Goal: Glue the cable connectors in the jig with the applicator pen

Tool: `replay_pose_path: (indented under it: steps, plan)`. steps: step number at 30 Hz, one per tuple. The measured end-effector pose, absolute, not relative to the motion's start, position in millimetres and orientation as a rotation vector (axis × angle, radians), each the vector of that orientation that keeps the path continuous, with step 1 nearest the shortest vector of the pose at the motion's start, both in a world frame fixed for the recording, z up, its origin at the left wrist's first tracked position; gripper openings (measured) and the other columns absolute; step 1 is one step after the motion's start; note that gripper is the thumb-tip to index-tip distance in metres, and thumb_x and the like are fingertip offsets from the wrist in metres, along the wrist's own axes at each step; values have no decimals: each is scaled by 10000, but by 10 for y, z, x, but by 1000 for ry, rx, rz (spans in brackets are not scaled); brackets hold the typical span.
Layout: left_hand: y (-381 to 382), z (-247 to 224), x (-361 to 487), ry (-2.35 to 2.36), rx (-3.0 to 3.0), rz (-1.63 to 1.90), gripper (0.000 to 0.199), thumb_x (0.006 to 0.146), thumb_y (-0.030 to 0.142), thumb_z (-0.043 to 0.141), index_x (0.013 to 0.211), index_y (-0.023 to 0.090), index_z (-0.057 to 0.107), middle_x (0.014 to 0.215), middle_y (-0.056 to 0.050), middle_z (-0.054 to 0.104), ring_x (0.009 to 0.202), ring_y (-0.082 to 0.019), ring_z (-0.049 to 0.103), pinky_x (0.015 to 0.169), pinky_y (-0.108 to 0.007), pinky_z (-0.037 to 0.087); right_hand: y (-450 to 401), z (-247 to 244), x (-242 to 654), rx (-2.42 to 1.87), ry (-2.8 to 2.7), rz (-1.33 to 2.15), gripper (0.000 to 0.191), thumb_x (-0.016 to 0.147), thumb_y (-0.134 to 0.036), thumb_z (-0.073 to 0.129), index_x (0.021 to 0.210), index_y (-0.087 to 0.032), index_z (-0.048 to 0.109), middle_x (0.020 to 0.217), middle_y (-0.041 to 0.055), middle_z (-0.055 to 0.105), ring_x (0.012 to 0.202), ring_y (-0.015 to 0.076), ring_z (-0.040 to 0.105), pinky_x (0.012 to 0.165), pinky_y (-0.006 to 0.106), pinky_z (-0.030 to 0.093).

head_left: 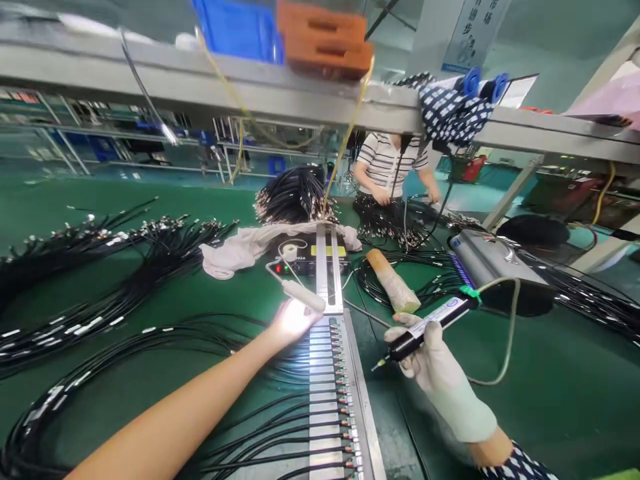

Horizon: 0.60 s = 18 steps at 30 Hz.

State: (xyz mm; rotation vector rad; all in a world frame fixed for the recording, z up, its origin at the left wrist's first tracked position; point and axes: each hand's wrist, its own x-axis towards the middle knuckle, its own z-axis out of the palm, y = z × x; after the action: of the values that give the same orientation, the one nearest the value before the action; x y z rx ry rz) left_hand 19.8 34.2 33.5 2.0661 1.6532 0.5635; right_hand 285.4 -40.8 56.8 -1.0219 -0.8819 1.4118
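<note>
My right hand (pixel 435 360), in a white glove, is closed around a black dispensing syringe (pixel 433 327) with a white label. Its thin tip points down to the left, and a pale hose tied with green leaves its back end. My bare left hand (pixel 293 321) is at the far end of a long metal fixture (pixel 357 393), just below a white cylindrical lamp (pixel 303 295). Glare washes out its fingers. Black cables (pixel 280 427) lie side by side across the fixture, their small connector ends in a row along its right side.
Bundles of black cables (pixel 125 273) cover the left of the green table. Behind the fixture are a black control box (pixel 300 267) and a pale cloth (pixel 240 250). A tape-wrapped roll (pixel 393 280) and a grey machine (pixel 500 267) stand right. A co-worker (pixel 393 167) handles cables opposite, below an overhead shelf (pixel 320 87).
</note>
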Motion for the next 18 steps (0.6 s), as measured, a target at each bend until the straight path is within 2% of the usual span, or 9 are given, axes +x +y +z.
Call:
replay_pose_path:
  steps: [2, 4, 8, 11, 13, 16, 18]
  plan:
    - [335, 306, 192, 1669, 2076, 491, 254, 915, 377, 603, 992, 138, 631, 964, -40, 659, 870, -174, 642, 798, -380, 547, -350, 504, 2759, -1069, -925, 1398, 758, 621, -823, 669, 1024, -187, 591, 828, 108, 737, 411, 135, 560, 309, 206, 417]
    - [328, 294, 185, 1684, 2091, 451, 256, 917, 387, 596, 963, 137, 632, 930, -33, 659, 846, -168, 641, 791, -376, 542, -284, 443, 2690, -1102, -987, 1385, 671, 662, -761, 702, 995, -189, 592, 905, 133, 743, 494, 172, 635, 372, 234, 487]
    - [277, 327, 168, 1653, 2165, 449, 224, 923, 352, 558, 882, 145, 634, 875, -46, 673, 848, -187, 646, 796, -360, 528, -175, 361, 2610, -1115, -1166, 1333, 477, 751, -603, 734, 963, -186, 643, 986, 120, 729, 645, 200, 688, 545, 296, 578]
    - [145, 388, 140, 1599, 2260, 472, 229, 923, 317, 496, 1013, 158, 635, 1077, -105, 678, 1038, -257, 618, 910, -398, 491, -128, 339, 2591, -1111, -1305, 1266, 379, 817, -525, 697, 999, -194, 686, 1025, 102, 709, 723, 198, 676, 628, 309, 583]
    - [9, 430, 133, 1521, 2328, 463, 274, 925, 299, 454, 1106, 181, 622, 1196, -106, 651, 1136, -287, 576, 984, -444, 450, -101, 334, 2591, -1116, -1357, 1207, 307, 828, -474, 694, 988, -211, 700, 1045, 85, 696, 861, 221, 667, 749, 334, 580]
    - [-218, 438, 169, 1364, 2523, 372, 343, 940, 272, 398, 1219, 191, 580, 1267, -97, 634, 1127, -285, 588, 952, -448, 474, -66, 325, 2592, -1128, -1444, 1061, 196, 831, -373, 688, 968, -234, 706, 1039, 65, 690, 1017, 250, 630, 935, 393, 521]
    - [-342, 390, 214, 1303, 2711, 320, 388, 958, 263, 372, 1291, 137, 528, 1302, -126, 618, 1116, -281, 602, 915, -430, 496, -56, 326, 2584, -1107, -1539, 938, 138, 844, -281, 643, 967, -246, 698, 1043, 62, 692, 1009, 253, 638, 949, 417, 512]
